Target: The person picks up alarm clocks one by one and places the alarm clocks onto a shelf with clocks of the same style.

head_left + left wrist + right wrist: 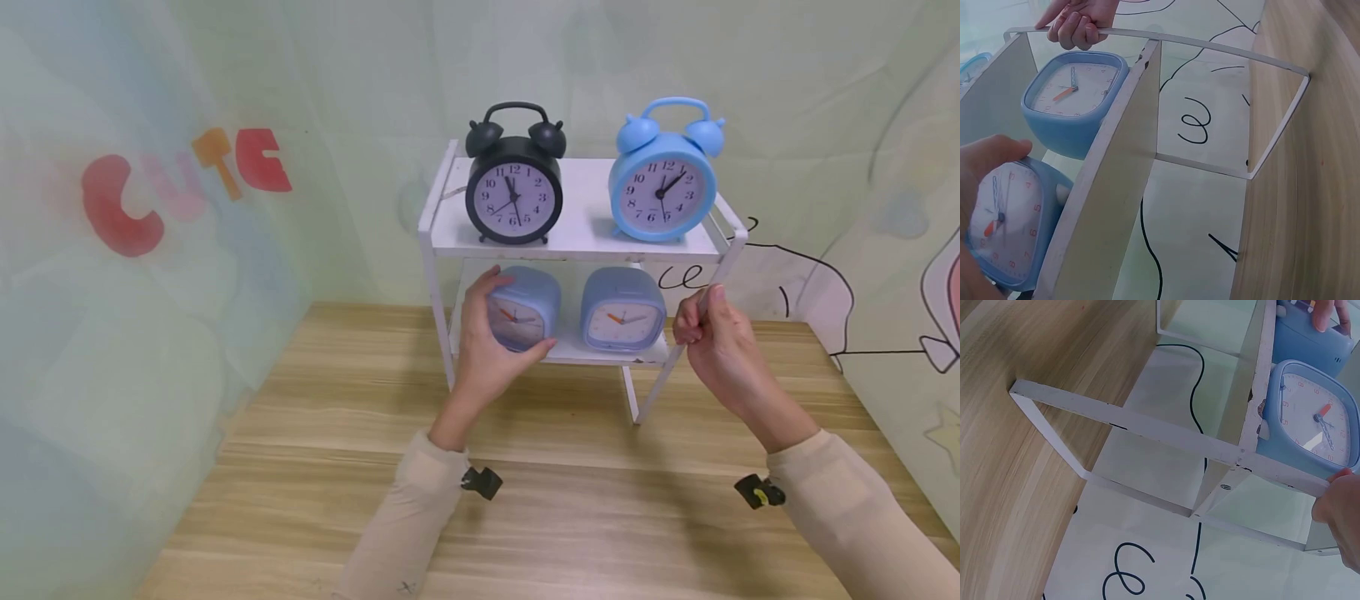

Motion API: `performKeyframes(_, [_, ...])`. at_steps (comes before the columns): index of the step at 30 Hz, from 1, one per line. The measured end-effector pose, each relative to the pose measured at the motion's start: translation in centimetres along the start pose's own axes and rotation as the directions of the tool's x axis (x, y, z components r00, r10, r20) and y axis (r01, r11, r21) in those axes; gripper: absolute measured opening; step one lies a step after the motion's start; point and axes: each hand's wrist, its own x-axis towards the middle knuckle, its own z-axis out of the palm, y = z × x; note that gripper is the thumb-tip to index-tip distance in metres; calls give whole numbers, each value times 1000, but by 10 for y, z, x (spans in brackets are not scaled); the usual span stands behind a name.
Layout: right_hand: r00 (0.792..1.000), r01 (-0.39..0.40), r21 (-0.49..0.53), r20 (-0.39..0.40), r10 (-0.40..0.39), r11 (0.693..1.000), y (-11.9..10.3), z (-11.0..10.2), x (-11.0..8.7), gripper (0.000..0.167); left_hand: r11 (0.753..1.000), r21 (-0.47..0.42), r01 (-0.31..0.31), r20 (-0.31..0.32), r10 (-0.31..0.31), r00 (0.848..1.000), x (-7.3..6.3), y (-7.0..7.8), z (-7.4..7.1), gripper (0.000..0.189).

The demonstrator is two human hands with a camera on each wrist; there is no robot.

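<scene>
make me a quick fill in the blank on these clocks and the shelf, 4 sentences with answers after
1. The left hand holds a square light-blue clock on the ____ level of the white shelf.
2. The right hand grips the shelf's ____ side frame.
3. The round clock on the left of the top level is ____ in colour.
4. In all, the shelf carries ____ clocks, among them a round blue clock and a second square clock.

Missing words: lower; right; black; four

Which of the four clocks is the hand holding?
The left square blue clock on the lower shelf: the left hand grips it. The other square clock beside it and both bell clocks above go untouched.
</scene>
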Motion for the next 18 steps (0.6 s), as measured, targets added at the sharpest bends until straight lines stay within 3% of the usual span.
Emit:
performKeyframes(9, [1000,4,7,3,-4,1000,-1,-1,0,39,994,112,3,-75,6,997,0,1,9,91])
performKeyframes(18, [1000,-19,-33,-23,18,999,-1,0,0,39,989,145,3,-69,7,998,-5,0,8,99])
